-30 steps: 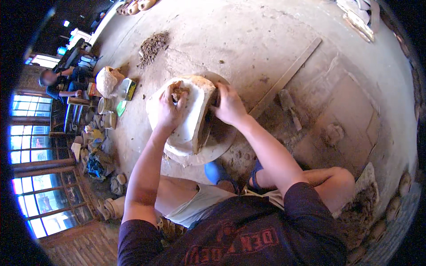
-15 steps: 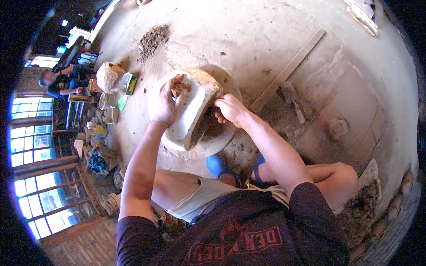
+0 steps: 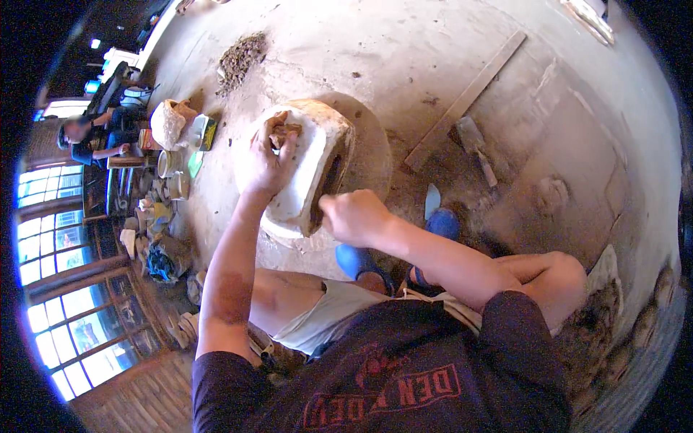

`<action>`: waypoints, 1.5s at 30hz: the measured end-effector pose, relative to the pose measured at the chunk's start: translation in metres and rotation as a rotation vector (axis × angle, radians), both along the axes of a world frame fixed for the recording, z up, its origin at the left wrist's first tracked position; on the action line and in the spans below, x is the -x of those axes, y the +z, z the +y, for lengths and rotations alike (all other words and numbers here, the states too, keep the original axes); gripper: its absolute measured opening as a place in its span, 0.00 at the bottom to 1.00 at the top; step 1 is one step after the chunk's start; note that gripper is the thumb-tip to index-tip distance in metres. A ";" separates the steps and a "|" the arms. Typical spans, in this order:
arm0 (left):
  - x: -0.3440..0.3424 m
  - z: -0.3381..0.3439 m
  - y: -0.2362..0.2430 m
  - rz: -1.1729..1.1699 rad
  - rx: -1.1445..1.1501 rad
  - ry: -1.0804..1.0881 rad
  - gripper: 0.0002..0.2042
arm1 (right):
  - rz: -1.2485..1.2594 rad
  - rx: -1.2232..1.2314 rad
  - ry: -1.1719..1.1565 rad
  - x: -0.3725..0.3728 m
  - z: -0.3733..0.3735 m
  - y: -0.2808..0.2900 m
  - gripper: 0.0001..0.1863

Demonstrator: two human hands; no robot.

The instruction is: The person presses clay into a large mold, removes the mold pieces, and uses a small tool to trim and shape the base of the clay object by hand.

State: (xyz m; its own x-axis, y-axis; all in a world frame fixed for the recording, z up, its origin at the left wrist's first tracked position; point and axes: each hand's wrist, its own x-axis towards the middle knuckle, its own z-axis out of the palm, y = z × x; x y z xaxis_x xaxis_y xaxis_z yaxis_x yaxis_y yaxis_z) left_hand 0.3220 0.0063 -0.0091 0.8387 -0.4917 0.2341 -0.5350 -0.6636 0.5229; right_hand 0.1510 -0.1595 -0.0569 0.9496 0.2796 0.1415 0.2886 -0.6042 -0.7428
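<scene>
A white plaster mould stands tilted on a round base in front of me. Brown clay lines the mould's right side, around a dark hollow. My left hand rests on the white face, its fingers curled round a lump of brown clay. At the near right edge of the hollow, my right hand is closed, with its fingertips against the clay. Whatever sits between those fingers is hidden from view.
A wooden plank and a trowel lie on the floor to the right. Clay crumbs are heaped at the far left, beyond a whitish lumpy mould and pots. Another person sits at far left.
My right hand has come nearer to me and slightly left, down along the mould's clay edge. The left hand still holds the clay lump on the mould.
</scene>
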 end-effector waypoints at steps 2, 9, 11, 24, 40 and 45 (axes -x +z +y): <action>-0.001 0.000 -0.001 -0.022 -0.010 -0.003 0.20 | 0.029 -0.010 -0.175 -0.014 -0.022 -0.007 0.11; -0.002 -0.004 -0.008 -0.153 -0.050 0.019 0.17 | -0.003 0.178 -0.332 -0.060 -0.042 -0.035 0.14; 0.002 -0.006 -0.008 -0.186 -0.050 0.043 0.17 | -0.015 0.267 -0.291 -0.050 -0.028 -0.043 0.16; -0.002 -0.001 -0.008 -0.104 0.060 0.057 0.19 | 0.183 -0.097 -0.186 0.002 -0.015 -0.018 0.18; -0.024 0.014 -0.042 -0.015 0.059 0.047 0.17 | 0.183 0.098 0.178 -0.006 0.006 -0.051 0.35; -0.013 0.003 -0.022 -0.091 0.025 0.041 0.16 | 0.446 -0.445 0.074 -0.005 0.020 -0.065 0.29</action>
